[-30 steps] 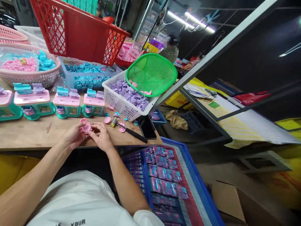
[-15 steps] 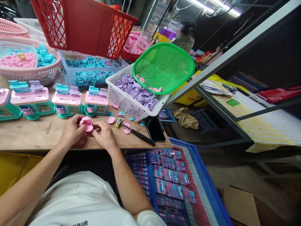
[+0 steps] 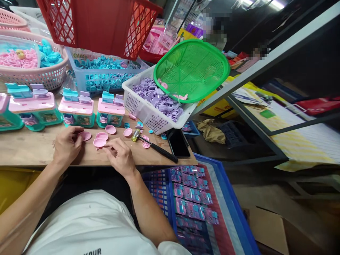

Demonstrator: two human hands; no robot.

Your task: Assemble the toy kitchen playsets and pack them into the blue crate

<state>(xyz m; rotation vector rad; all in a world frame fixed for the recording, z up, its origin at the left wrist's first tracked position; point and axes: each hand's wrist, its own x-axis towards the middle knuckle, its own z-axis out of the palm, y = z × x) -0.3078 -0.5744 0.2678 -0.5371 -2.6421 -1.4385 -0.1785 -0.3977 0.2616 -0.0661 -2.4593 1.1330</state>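
The left fingers [image 3: 79, 141] I watch curl at the left edge of a pink dish [image 3: 86, 136]; the right fingers [image 3: 113, 143] meet the right edge of a pink double piece [image 3: 100, 142]. I can't tell whether either grips. Farther right, a hammer [image 3: 159, 149] lies on the tabletop [image 3: 34, 148].

Tabletop [image 3: 39, 148] around the hands moderately bright, evenly lit; shadows soft. Far above and right of the hands, ceiling tubes [image 3: 276, 5] glare white against a dark, dim background. Small shine spots on the pink toy tops [image 3: 77, 105]. Wide-angle stretch and smeared blur toward the right edge. Heads in back pixelated. Printed labels too soft to read.
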